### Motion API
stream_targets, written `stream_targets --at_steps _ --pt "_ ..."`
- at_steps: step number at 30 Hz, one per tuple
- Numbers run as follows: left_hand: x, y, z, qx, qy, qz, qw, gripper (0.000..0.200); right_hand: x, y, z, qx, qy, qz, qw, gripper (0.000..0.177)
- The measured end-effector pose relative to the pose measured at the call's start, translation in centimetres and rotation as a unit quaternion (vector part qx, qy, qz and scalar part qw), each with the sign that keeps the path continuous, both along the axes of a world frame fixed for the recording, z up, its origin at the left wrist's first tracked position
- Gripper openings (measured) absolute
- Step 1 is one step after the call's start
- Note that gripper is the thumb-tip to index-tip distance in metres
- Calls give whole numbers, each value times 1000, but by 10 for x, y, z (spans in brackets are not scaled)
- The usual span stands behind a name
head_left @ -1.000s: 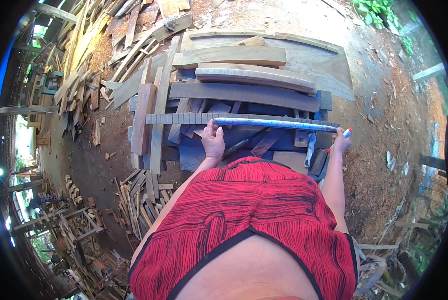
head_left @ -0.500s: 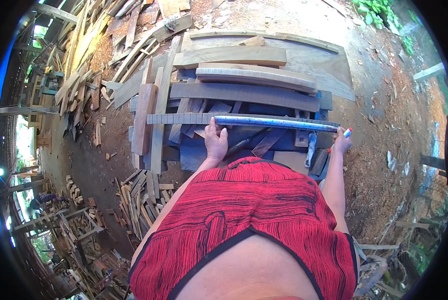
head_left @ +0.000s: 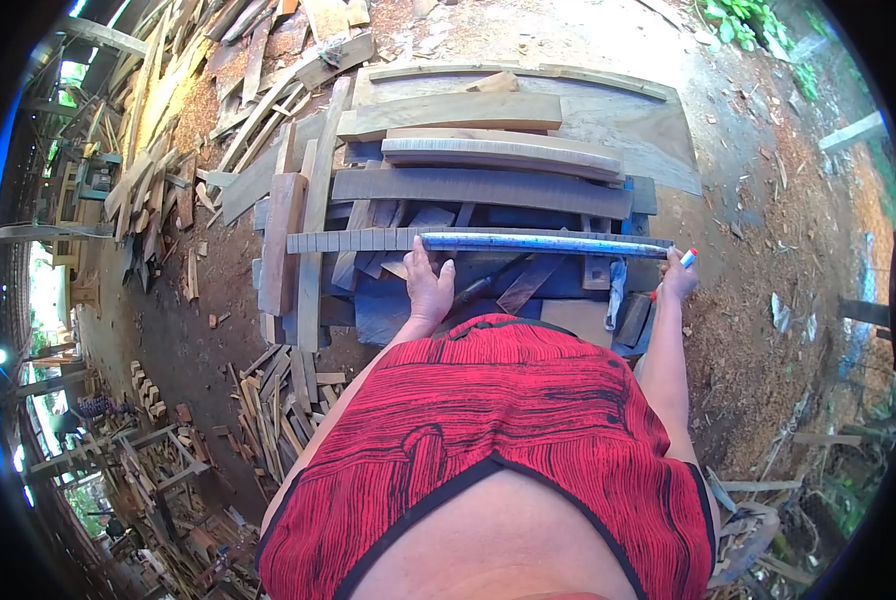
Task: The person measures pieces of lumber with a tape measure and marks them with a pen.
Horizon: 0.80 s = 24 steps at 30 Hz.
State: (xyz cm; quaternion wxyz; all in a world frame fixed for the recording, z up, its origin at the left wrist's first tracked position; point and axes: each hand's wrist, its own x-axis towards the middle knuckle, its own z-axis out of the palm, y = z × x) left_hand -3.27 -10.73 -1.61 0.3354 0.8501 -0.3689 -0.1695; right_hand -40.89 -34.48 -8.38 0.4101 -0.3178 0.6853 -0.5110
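A long notched or line-marked wooden strip (head_left: 353, 241) lies across the stacked timber in front of me. Along its near side runs a narrow, shiny blue-white straightedge (head_left: 538, 241). My left hand (head_left: 430, 288) holds the straightedge's left end at the fingertips, index finger stretched up to it and thumb apart below. At the other end, my right hand (head_left: 677, 279) is closed around a white and blue marker (head_left: 689, 259) with a red tip, its fingers right at the straightedge's end. Part of the marker is hidden in that hand.
Thick planks (head_left: 483, 190) lie beyond the strip, with an upright-running board (head_left: 318, 240) and a block (head_left: 283, 240) at left. A crumpled whitish piece (head_left: 615, 292) hangs near my right hand. Wood offcuts (head_left: 278, 400) are heaped at lower left; a plywood sheet (head_left: 658, 140) lies at far right.
The whole view has shifted slightly, so the timber appears a little further left. Both hands stay at the two ends of the straightedge.
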Motion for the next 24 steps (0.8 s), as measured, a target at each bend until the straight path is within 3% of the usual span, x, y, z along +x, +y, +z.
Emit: stream_targets --at_steps 16,24 --pt "-2 -1 4 23 -21 -6 999 84 0 0 1 5 51 5 999 8" --pt "4 -4 19 166 -96 -64 979 87 0 -1 0 -1 60 12 998 8"
